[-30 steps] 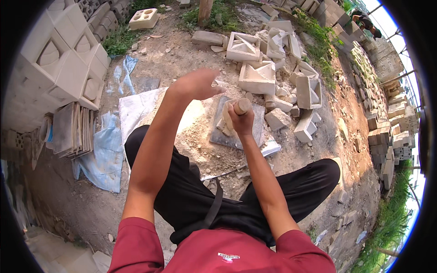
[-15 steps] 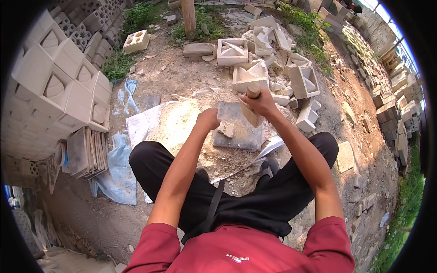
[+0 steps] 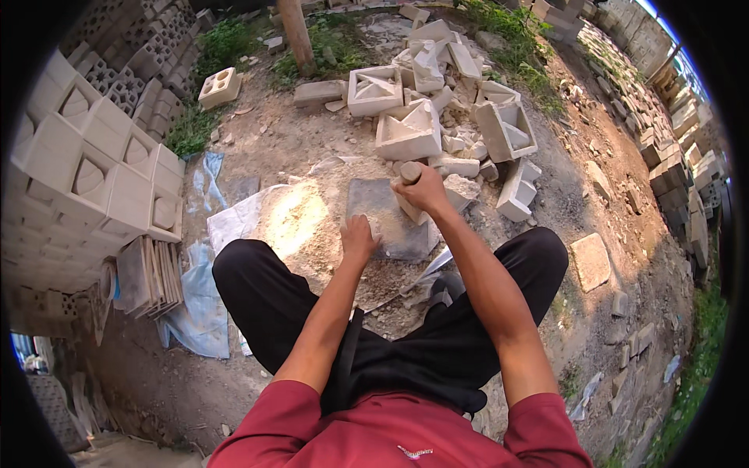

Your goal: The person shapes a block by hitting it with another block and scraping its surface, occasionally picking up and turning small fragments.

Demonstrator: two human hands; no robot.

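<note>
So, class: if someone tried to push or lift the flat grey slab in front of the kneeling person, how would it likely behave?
The grey slab looks like stiff stone or concrete, so probably heavy. Lying flat on gritty rubble, it would likely scrape rather than slide. The broken blocks nearby suggest it may crack if dropped.

head cam, fisheye, looking down, close

tool head (image 3: 409,209) hidden behind right hand (image 3: 422,189), left fingers (image 3: 367,243) curled under

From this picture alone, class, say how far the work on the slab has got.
Done: rubble lies loose on the grey slab. In hand: the right hand grips a wooden handle above it; the left hand rests on the slab. Left: broken blocks lie piled beyond.
</note>
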